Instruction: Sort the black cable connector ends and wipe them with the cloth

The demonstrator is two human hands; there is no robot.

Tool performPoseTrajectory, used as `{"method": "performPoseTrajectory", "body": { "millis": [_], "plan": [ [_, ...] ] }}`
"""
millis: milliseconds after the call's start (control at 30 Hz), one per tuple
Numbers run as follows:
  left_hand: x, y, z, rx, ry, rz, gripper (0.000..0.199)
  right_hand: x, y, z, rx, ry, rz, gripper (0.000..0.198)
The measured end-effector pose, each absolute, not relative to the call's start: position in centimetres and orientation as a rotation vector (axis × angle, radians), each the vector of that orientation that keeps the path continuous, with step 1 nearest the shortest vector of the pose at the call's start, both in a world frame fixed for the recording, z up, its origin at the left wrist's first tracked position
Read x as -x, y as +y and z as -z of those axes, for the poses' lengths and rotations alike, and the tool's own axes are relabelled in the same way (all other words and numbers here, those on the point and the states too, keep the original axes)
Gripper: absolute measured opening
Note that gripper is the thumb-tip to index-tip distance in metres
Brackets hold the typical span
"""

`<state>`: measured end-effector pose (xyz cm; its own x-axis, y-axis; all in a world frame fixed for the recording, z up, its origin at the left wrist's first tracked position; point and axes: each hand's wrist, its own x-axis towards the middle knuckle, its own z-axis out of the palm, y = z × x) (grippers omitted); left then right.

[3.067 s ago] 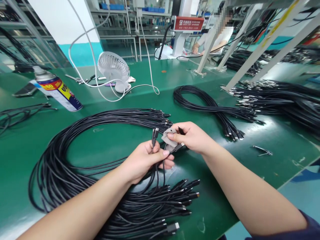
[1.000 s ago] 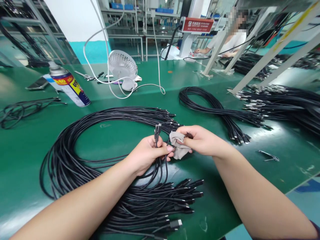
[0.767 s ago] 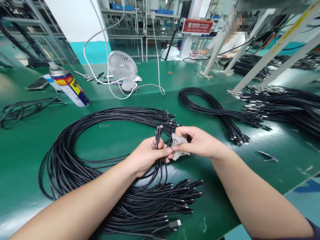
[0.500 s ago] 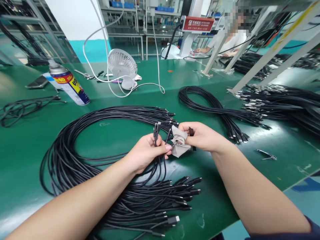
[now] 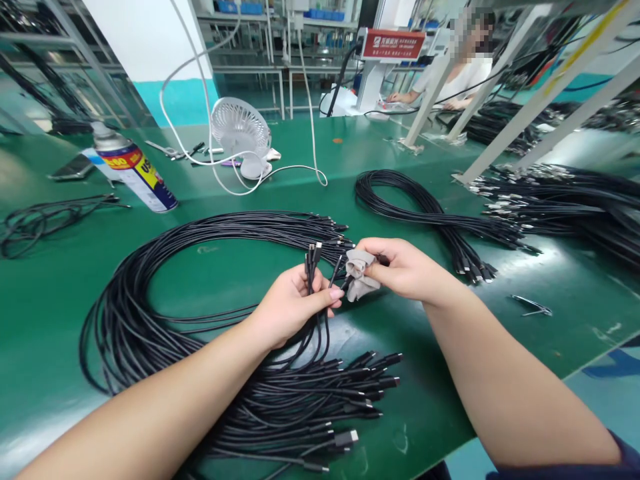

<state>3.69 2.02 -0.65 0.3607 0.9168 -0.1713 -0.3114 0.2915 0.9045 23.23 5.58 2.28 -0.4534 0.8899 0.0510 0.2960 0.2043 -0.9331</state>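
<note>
Several black cable ends [image 5: 313,257] stand up out of my left hand [image 5: 305,297], which is closed round them. Its thumb and forefinger pinch one more cable connector [image 5: 345,285] that points toward the cloth. My right hand [image 5: 397,267] is closed on a crumpled grey cloth [image 5: 361,283], folded about that connector's tip; a dark piece shows between the fingers. Beneath my left hand and forearm lies a big looped bundle of black cables [image 5: 135,300], its connectors fanned out at the lower middle and upper right of the loop.
A spray can [image 5: 135,170] and a small white fan [image 5: 243,133] stand behind the bundle. More black cables [image 5: 410,193] lie to the right, near metal posts [image 5: 493,143]. Nail clippers [image 5: 531,305] rest on the green table [image 5: 280,200]. Another person [image 5: 465,73] sits at the far side.
My right hand has shifted slightly, and the cloth is bunched differently, with more of the pinched connector showing. My left hand keeps its hold on the cable ends. The view has shifted a little.
</note>
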Motion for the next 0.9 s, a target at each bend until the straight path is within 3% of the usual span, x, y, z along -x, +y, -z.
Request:
{"method": "performPoseTrajectory", "body": {
  "millis": [133,267,367,567,667,767,900],
  "plan": [
    [-3.7,2.1,0.8,-0.939,0.811,-0.919,0.045,-23.6,6.0,-1.9,1.184,-1.858,-1.119,0.010],
    [-3.8,1.6,1.4,-1.079,0.814,-0.821,0.033,-24.8,7.4,-1.4,1.324,-1.709,-0.968,0.025],
    [-3.8,0.6,1.6,-1.419,0.787,-0.696,0.042,-26.6,8.7,-1.2,1.472,-1.559,-0.786,0.031],
    [-3.8,-1.8,-0.2,-2.161,0.564,-0.244,0.049,-30.0,10.6,0.1,1.821,-1.519,-0.470,0.022],
    [-3.9,-2.2,-0.8,-2.229,0.594,-0.153,0.051,-30.2,10.9,0.9,1.968,-1.556,-0.412,0.040],
    [-3.6,-1.3,-0.3,-2.344,0.823,-0.263,0.043,-29.8,11.1,1.2,2.057,-1.614,-0.371,0.053],
    [-2.9,1.1,1.0,-2.402,1.550,-0.227,0.042,-29.2,10.9,1.0,2.074,-1.898,-0.536,0.034]
  ]
}}
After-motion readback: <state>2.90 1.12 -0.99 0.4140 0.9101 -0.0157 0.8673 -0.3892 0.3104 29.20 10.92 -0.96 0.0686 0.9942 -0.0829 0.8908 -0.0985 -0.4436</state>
